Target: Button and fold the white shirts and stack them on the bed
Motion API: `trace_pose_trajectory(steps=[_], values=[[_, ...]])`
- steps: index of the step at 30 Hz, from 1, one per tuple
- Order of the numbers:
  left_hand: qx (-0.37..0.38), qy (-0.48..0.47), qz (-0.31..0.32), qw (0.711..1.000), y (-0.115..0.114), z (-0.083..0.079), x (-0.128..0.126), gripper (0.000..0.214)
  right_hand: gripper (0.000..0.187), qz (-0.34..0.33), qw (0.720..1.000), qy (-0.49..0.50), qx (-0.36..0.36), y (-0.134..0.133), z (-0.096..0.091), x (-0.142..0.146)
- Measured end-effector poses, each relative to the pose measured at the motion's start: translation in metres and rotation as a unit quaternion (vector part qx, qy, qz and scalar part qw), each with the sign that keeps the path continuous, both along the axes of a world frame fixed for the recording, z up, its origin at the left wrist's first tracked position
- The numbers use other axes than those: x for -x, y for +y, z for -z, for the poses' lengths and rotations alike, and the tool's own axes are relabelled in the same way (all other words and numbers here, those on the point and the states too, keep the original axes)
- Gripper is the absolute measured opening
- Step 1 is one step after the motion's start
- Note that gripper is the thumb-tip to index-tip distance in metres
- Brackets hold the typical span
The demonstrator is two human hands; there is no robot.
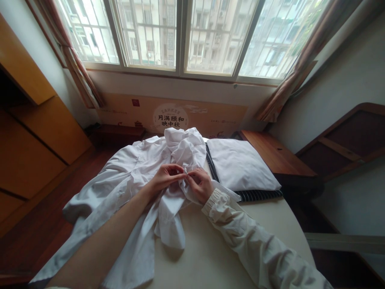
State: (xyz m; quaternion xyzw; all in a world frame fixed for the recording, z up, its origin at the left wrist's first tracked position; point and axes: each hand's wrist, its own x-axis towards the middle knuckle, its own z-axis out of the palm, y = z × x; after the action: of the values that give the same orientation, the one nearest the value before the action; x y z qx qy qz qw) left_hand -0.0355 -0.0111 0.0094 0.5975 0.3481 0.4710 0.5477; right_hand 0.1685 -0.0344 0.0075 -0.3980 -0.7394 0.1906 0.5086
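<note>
Both hands meet over a crumpled white shirt (132, 180) spread across the round table (216, 249). The left hand (164, 178) and the right hand (200, 184) each pinch a fold of the shirt's cloth between thumb and fingertips, nearly touching each other. Just right of the shirt lies a folded white cloth (240, 164) on a striped one (255, 195).

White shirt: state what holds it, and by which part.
Both hands, left and right, pinch the white shirt at a bunched fold near its front edge.
</note>
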Motion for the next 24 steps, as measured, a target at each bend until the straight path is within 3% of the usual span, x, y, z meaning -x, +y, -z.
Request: trace_pose_trajectory(steps=[7, 10, 17, 21, 24], values=[[0.049, -0.013, 0.003, 0.999, 0.001, 0.0, 0.003, 0.039, 0.022, 0.001, 1.0, -0.018, 0.014, 0.0, 0.0, 0.0], [0.061, -0.017, -0.012, 0.998, 0.0, -0.004, 0.005, 0.036, 0.022, 0.01, 0.997, -0.07, -0.007, 0.001, -0.005, -0.002], [0.088, -0.099, -0.068, 0.989, 0.002, -0.007, 0.006, 0.031, 0.011, 0.017, 0.971, -0.237, -0.014, 0.01, -0.05, -0.038], [0.064, -0.085, -0.062, 0.992, 0.004, -0.008, 0.004, 0.038, 0.01, 0.042, 0.976, -0.213, -0.007, 0.018, -0.065, -0.056], [0.007, 0.0, -0.025, 1.0, 0.004, -0.015, 0.007, 0.046, 0.017, 0.053, 0.986, -0.156, -0.015, 0.021, -0.07, -0.059]])
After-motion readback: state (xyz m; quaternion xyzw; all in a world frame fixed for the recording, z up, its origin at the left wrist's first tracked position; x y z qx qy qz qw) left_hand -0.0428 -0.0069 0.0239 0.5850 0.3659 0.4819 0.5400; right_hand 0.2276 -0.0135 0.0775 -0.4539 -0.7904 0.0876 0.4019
